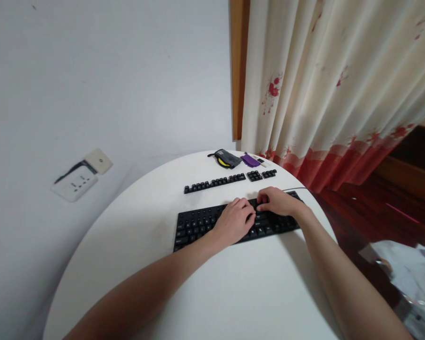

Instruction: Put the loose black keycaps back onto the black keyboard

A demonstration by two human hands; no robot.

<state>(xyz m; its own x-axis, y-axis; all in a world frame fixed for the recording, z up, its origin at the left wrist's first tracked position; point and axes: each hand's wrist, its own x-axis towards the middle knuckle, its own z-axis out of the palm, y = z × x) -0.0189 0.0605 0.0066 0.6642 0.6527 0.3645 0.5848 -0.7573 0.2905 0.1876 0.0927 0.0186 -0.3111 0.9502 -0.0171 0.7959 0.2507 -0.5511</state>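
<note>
A black keyboard lies on the white round table. My left hand rests over its middle, fingers bent and close together, the tips hidden among the keys. Just to the right, my right hand is at the keyboard's upper part with thumb and forefinger curled in as in a pinch. Both hands' fingertips are near the same spot; whatever they hold is too small or hidden to tell. Behind the keyboard is a row of loose black keycaps, with a block of keycaps and a smaller group further right.
At the table's back lie a grey pouch with something yellow, a purple cloth item and a small white object. A thin cable leaves the keyboard. Wall sockets are left, a curtain right, plastic bags on the floor.
</note>
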